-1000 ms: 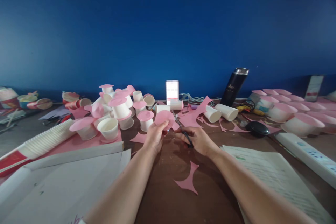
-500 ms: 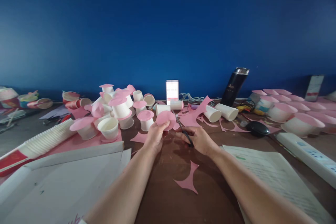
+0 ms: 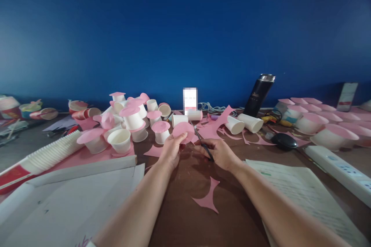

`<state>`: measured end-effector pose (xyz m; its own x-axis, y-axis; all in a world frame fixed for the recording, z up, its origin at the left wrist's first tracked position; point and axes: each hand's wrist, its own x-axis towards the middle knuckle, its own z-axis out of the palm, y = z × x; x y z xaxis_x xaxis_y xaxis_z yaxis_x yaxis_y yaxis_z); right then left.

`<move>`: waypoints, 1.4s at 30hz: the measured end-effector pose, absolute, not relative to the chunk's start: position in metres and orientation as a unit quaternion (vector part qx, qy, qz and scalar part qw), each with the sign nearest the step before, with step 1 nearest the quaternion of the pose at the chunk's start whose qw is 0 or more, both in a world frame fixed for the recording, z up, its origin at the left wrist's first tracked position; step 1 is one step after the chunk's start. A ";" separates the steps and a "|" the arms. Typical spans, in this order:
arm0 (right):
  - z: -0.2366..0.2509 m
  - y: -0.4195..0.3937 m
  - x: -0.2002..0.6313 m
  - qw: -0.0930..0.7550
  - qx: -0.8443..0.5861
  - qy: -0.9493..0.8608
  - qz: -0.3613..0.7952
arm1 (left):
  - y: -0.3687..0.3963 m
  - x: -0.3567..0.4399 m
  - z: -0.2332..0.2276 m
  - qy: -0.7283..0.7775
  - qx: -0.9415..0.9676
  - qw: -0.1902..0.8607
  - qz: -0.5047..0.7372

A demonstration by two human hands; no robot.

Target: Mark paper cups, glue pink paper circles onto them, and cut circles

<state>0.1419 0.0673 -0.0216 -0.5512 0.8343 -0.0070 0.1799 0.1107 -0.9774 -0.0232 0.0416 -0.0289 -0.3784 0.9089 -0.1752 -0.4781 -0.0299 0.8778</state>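
My left hand (image 3: 171, 150) pinches a round pink paper disc (image 3: 183, 131) and holds it upright above the brown table (image 3: 185, 220). My right hand (image 3: 218, 153) grips black scissors (image 3: 201, 141), whose blades point up at the disc's right edge. Just beyond the disc stand a white paper cup (image 3: 179, 119) and a pink-topped cup (image 3: 161, 131). A pink paper offcut (image 3: 209, 197) lies on the table between my forearms.
Several white cups with pink lids crowd the back left (image 3: 127, 119). A sleeve of stacked cups (image 3: 43, 156) and white cardboard (image 3: 66, 200) lie at left. At right are printed sheets (image 3: 301, 193), a power strip (image 3: 339, 170), a black mouse (image 3: 284, 141), a dark flask (image 3: 259, 94) and pink-lidded bowls (image 3: 324, 123).
The pink disc has turned slightly in my left fingers against the scissor blades. Both hands stay in the same place.
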 end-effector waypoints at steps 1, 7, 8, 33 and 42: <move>-0.021 0.067 0.142 0.297 -0.367 -0.686 0.553 | 0.042 -0.023 -0.029 0.478 0.230 0.507 0.680; -0.021 0.067 0.143 0.297 -0.351 -0.694 0.554 | 0.042 -0.023 -0.031 0.472 0.240 0.505 0.681; -0.021 0.068 0.143 0.297 -0.352 -0.692 0.557 | 0.042 -0.023 -0.031 0.472 0.240 0.505 0.682; -0.018 0.068 0.144 0.305 -0.353 -0.680 0.565 | 0.041 -0.024 -0.030 0.493 0.283 0.473 0.673; -0.017 0.067 0.143 0.303 -0.373 -0.677 0.558 | 0.044 -0.027 -0.034 0.496 0.289 0.468 0.672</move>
